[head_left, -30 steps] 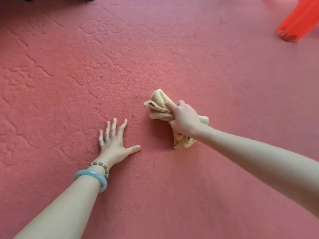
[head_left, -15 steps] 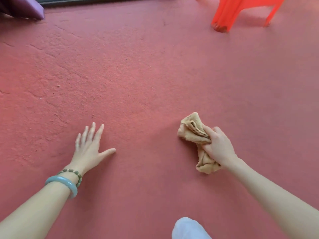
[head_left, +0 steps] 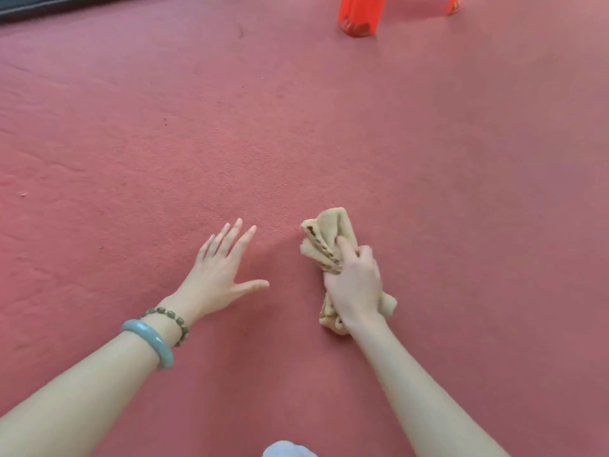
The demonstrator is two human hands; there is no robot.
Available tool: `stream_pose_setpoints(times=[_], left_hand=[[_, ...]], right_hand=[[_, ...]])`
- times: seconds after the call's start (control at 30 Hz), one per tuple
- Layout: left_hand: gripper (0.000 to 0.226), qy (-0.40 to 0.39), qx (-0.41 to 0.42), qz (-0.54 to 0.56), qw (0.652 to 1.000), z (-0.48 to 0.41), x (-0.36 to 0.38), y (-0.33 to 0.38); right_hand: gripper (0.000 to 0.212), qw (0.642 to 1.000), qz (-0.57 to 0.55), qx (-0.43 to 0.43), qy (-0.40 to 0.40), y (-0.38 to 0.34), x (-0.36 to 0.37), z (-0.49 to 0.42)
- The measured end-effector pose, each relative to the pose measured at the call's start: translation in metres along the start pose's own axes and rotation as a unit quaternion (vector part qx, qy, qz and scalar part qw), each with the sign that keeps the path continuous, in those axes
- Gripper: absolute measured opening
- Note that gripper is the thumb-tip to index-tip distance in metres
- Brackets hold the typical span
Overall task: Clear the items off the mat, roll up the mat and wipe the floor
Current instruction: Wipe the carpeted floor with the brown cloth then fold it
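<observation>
Right hand point(head_left: 354, 285) nearer left hand point(head_left: 220, 275) than half second ago. Floor point(head_left: 329, 127) rough, red; mat out of view. Stool leg point(head_left: 357, 14) far ahead. Left hand flat, fingers spread, bracing. Right grip curled round bunched cloth point(head_left: 324, 232), pressed on floor. Risk: loose folds drag, smear dirt; braced palm may slip.

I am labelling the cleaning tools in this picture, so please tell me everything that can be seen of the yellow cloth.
The cloth is tan-yellow, soft and towel-like, with darker brownish marks along its folds. It is crumpled into a long bunch and lies on the red floor. The right hand grips its middle from above; one end sticks out ahead of the fingers, the other beside the wrist. The left hand does not touch it.
</observation>
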State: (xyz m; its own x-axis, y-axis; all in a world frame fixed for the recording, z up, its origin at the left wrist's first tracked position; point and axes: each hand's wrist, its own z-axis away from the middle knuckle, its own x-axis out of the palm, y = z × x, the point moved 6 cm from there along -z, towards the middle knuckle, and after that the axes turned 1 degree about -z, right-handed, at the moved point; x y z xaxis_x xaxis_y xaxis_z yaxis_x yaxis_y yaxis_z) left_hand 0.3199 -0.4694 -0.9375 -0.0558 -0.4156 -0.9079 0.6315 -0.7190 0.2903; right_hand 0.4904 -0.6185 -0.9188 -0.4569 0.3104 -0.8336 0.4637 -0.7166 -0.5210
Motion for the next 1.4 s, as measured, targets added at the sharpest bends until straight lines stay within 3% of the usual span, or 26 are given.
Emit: stream_pose_setpoints(times=[0.13,0.2,0.27,0.53,0.73,0.83,1.0,1.13,1.27,1.4], left_hand=[[0.098,-0.001,0.000,-0.004,1.000,-0.004,-0.005,-0.022],[0.099,-0.019,-0.015,-0.040,0.999,-0.003,-0.012,-0.035],[0.104,-0.031,-0.026,-0.076,0.996,-0.003,-0.020,-0.039],[0.108,-0.042,-0.016,-0.084,0.996,-0.064,-0.068,0.032],[0.109,-0.037,0.036,-0.135,0.990,-0.122,-0.114,0.071],[0.108,-0.059,0.059,-0.175,0.981,-0.156,-0.128,0.074],[0.109,-0.093,0.112,-0.234,0.961,-0.224,-0.137,0.070],[0.109,-0.110,0.142,-0.240,0.954,-0.268,-0.129,0.071],[0.109,-0.113,0.133,-0.210,0.962,-0.281,-0.117,0.049],[0.106,-0.091,0.084,-0.140,0.982,-0.288,-0.108,0.021]], right_hand=[[0.053,0.984,-0.012,-0.107,-0.142,-0.068,0.041,0.024],[0.051,0.977,-0.013,-0.144,-0.156,-0.067,0.036,0.019],[0.051,0.983,-0.023,-0.127,-0.133,-0.036,0.017,-0.004],[0.051,0.993,-0.018,0.116,0.028,0.174,-0.130,-0.077],[0.047,0.941,-0.030,0.297,0.157,0.278,-0.210,-0.061],[0.038,0.914,-0.048,0.364,0.175,0.292,-0.216,-0.062],[0.044,0.890,-0.066,0.380,0.241,0.254,-0.193,-0.084],[0.044,0.908,-0.073,0.343,0.230,0.186,-0.152,-0.130],[0.045,0.956,-0.083,0.241,0.148,0.089,-0.085,-0.195],[0.053,0.990,-0.092,0.107,-0.017,-0.026,-0.021,-0.231]])
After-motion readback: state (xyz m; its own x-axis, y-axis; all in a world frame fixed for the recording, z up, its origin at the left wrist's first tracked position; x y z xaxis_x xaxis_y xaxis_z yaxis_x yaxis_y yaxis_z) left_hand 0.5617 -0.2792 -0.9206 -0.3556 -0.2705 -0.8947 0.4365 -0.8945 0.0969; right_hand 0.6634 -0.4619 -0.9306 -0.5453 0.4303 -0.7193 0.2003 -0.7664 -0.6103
